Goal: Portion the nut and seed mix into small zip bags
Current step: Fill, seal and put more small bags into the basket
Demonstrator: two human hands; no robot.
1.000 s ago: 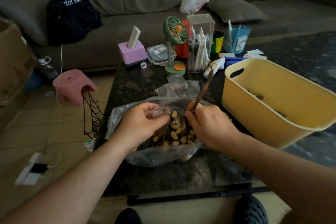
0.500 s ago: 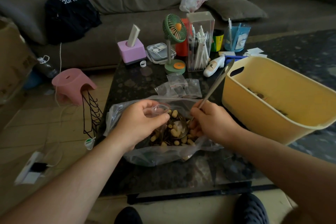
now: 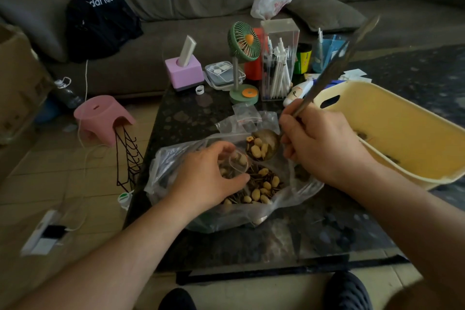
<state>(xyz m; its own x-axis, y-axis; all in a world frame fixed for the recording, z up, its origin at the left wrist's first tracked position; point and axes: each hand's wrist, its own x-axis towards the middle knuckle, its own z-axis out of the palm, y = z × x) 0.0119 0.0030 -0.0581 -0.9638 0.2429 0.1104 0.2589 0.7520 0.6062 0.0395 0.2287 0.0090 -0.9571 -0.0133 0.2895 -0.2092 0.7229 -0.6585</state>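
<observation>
A large clear plastic bag [image 3: 176, 158] lies open on the dark table, holding a nut and seed mix [image 3: 261, 186]. My left hand [image 3: 211, 176] grips a small zip bag [image 3: 237, 162] by its open mouth, just above the mix; a few nuts show inside it. My right hand [image 3: 319, 143] grips a long metal spoon [image 3: 263, 147] by the handle, which points up and to the right. The spoon's bowl carries several nuts and sits right beside the small bag's mouth. A few empty small zip bags [image 3: 247, 117] lie just behind the large bag.
A yellow plastic tub [image 3: 402, 118] stands at the right, close to my right hand. Behind are a green desk fan [image 3: 244, 43], a clear pen box [image 3: 279, 58], a pink block [image 3: 183, 73] and a flat container [image 3: 224, 74]. A sofa runs behind the table. A pink stool [image 3: 100, 116] stands left on the floor.
My right hand lifted the spoon out of the mix with nuts on it and brought it up to the small bag's mouth. The handle swung up to the right. The left hand barely moved.
</observation>
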